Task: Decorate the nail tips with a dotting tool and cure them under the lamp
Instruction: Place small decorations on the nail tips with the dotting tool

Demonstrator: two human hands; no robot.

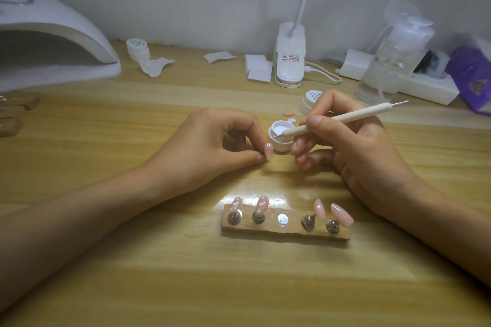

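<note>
My left hand (212,141) pinches a pink nail tip (269,150) between thumb and fingers, just left of a small open white gel pot (281,135). My right hand (353,146) grips a white dotting tool (337,118) like a pen; its metal point lies over the pot's near rim, close to the held tip. In front of both hands a wooden holder (285,229) carries several pink nail tips on metal stands, the two on the left with white dots. One magnet spot in its middle is bare. The white curing lamp (53,42) sits at the far left.
A desk lamp base (289,61), white wipes (257,68), a pump bottle (393,61), a power strip (414,79) and a purple pack (471,77) line the back. Two closed white jars (137,49) (309,101) and a loose pink tip (288,113) lie on the table. More wooden holders (13,111) sit at the left edge.
</note>
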